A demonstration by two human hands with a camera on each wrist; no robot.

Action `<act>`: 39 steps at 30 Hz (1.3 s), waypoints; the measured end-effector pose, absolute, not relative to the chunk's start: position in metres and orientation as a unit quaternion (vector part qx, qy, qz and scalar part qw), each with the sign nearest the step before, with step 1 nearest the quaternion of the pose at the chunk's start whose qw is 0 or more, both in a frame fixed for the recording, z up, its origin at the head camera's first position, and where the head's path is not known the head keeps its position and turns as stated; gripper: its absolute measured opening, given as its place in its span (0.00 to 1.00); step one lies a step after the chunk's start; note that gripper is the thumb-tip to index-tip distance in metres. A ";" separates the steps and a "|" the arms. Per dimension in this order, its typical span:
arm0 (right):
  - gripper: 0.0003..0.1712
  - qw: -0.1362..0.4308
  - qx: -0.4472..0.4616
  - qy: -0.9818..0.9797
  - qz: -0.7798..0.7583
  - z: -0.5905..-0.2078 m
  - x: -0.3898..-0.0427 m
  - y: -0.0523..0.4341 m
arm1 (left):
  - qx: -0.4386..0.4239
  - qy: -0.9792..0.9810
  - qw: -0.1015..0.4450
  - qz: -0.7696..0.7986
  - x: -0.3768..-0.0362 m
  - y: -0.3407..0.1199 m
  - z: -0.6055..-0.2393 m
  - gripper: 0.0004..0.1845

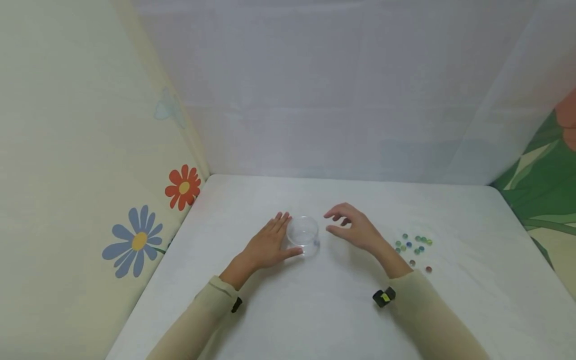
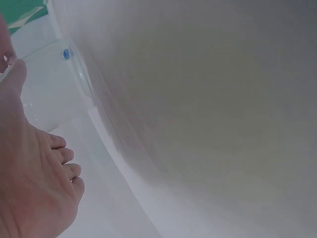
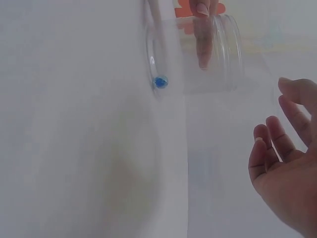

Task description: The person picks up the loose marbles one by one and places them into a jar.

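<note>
A clear, round, see-through jar (image 1: 303,235) stands upright on the white table. One blue marble (image 3: 160,82) lies at its bottom, also showing through the wall in the left wrist view. My left hand (image 1: 269,243) rests against the jar's left side, its fingers stretched along the far left and the thumb at the near side. To the right of the jar hovers my right hand (image 1: 355,229), fingers loosely bent and thumb apart, with nothing between them. In the right wrist view this hand (image 3: 287,158) is beside the jar's open end.
Several small glass marbles (image 1: 409,244), green, blue and yellowish, lie scattered on the table (image 1: 306,320) right of my right forearm. A reddish marble (image 1: 428,269) sits nearest to me. A white cloth wall (image 1: 337,100) rises behind the table, and a flower-printed one (image 1: 90,150) stands at left.
</note>
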State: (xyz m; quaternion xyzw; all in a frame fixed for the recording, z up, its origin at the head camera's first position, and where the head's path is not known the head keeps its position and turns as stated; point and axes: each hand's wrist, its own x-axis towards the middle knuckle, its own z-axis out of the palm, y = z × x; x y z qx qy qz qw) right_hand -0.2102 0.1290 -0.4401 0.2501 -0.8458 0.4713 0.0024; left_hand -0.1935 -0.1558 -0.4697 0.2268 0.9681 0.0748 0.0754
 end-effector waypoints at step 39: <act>0.15 0.007 0.175 -0.891 0.419 -0.446 -0.194 0.227 | 0.230 0.967 0.081 0.080 -0.195 -0.151 -0.462 0.56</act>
